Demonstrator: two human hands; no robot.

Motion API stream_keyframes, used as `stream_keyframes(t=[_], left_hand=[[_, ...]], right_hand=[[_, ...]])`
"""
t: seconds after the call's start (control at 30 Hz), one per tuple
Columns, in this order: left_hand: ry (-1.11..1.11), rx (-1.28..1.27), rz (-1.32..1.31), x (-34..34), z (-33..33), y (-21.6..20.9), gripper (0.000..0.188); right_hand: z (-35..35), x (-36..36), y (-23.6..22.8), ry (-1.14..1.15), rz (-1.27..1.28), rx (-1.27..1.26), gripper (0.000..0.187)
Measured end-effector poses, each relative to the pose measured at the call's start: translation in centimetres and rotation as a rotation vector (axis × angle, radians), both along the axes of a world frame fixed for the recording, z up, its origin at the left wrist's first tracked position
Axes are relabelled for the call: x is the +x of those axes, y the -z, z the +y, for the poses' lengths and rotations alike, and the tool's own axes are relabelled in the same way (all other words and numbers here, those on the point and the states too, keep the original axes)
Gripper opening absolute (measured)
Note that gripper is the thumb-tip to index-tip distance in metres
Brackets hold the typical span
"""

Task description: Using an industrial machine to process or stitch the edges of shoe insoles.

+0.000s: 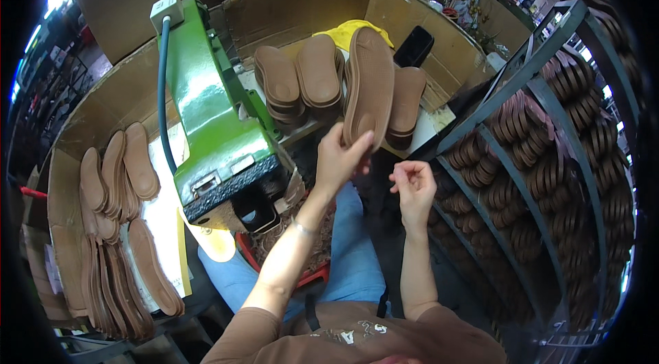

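Note:
My left hand [338,161] grips the heel end of a long brown shoe sole [371,82], thumb on its face. The sole stands tilted up, and the edge of at least one more shows behind its left side; whether I hold that one too is unclear. Just to the right, apart from the sole, my right hand [414,187] has its fingers curled together, with nothing visible in them. Behind the held sole are a left stack of soles [276,75], a middle stack [319,72] and a right stack [408,99].
A green machine [216,106] with a cable stands at my left, above a red bin [312,276] of brown scraps. More soles [141,165] lie farther left. Cardboard walls [302,10] surround the bench, holding a yellow cloth [357,31] and black phone-like object [414,47]. A sole-filled metal rack [501,158] stands right.

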State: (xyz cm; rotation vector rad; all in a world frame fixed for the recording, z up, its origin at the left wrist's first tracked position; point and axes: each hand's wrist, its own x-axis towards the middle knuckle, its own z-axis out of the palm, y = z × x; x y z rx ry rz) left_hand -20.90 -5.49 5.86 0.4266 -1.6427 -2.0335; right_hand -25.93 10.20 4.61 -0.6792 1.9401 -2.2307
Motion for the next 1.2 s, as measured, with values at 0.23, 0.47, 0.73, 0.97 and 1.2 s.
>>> stream_keyframes(t=[0.23,0.47,0.73,0.97,1.2], left_hand=[[0.046,0.175,-0.095,3.8,1.6,7.7,0.041],[-0.93,-0.789,-0.629,30.5,1.6,11.3,0.023],[-1.215,-0.62,-1.379,45.9,-0.2,9.0,0.08],[-1.502,-0.322,-0.4,45.5,1.1,10.6,0.025],[-1.723,-0.613,-0.395,45.4,1.3,8.0,0.026]], right_hand=[[-0.2,-0.8,4.5,-0.094,-0.098,0.142,0.011],[-8.0,-1.0,2.8,0.235,1.036,0.502,0.036],[-8.4,-6.5,7.0,0.174,1.307,0.48,0.049],[-7.8,12.5,8.5,-0.446,0.55,0.443,0.024],[-5.9,18.2,14.4,-1.032,-0.094,0.504,0.022]])
